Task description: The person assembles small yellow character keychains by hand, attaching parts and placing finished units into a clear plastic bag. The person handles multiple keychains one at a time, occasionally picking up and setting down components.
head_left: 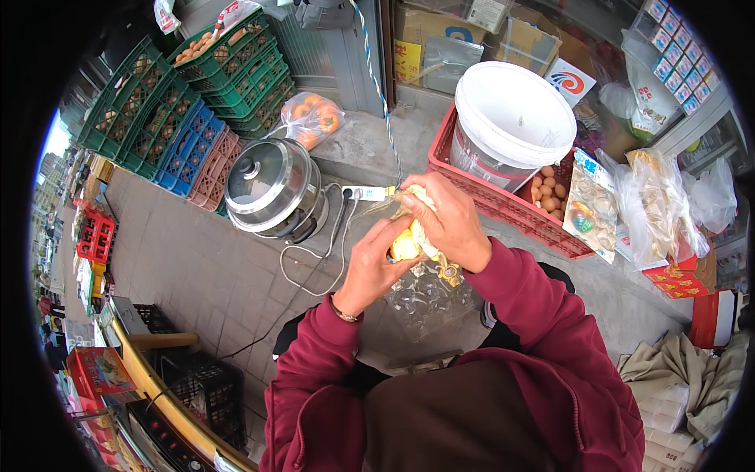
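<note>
In front of my chest, both hands close around a pale yellow, wrinkled, soft-looking thing [406, 246] with a brighter yellow, rounded part. Its kind is unclear, since my fingers cover much of it. My left hand [373, 259] grips its left side, thumb and fingers pressed in. Over its top and right side curls my right hand [454, 228]. A yellowish-brown, knobbly end [449, 274] dangles below the right hand. Beneath my hands lies shiny, crumpled clear plastic [429, 303], low between my legs.
Left of my hands stands a lidded electric pot [273, 189]; its cables run to a white power strip [368, 193]. A white bucket [515, 118] and brown eggs [548, 193] sit in a red crate [495, 197]. Stacked egg crates [173, 134] and bagged orange fruit [312, 119] are beyond.
</note>
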The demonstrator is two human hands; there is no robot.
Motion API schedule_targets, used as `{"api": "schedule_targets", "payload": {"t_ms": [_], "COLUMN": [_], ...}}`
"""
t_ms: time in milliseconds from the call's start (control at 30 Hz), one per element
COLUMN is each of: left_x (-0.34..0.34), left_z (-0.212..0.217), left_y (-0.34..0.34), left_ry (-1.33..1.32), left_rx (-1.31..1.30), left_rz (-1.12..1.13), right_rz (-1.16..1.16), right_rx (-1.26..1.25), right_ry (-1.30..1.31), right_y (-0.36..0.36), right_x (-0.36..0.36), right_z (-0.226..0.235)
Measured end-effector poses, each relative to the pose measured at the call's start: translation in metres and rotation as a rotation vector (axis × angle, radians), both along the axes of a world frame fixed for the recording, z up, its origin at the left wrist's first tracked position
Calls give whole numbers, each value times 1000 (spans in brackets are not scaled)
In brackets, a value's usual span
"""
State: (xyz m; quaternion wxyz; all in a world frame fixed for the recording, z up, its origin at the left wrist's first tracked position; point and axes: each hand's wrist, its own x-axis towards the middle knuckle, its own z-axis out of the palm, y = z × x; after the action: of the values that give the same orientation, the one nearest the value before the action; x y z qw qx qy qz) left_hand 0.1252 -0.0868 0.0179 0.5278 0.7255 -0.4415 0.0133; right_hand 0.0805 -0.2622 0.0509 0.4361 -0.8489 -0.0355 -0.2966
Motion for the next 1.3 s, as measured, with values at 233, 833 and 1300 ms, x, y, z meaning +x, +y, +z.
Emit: {"api": "schedule_targets", "payload": {"t_ms": [233,833,1300], "left_x": [30,39,31], "left_z": [-1,-40,-32], "left_y": [2,-9,-17], "left_ry": [422,1307,1437], "left_rx": [-180,-534,-618], "left_rz": [-200,-736,-663], "right_rz": [69,81,193], "right_rx": [1214,1051,886], "right_ry": [115,253,106], "right_y": [-56,-34,-17], "right_x": [6,-21,-16], "right_z": [20,48,46]}}
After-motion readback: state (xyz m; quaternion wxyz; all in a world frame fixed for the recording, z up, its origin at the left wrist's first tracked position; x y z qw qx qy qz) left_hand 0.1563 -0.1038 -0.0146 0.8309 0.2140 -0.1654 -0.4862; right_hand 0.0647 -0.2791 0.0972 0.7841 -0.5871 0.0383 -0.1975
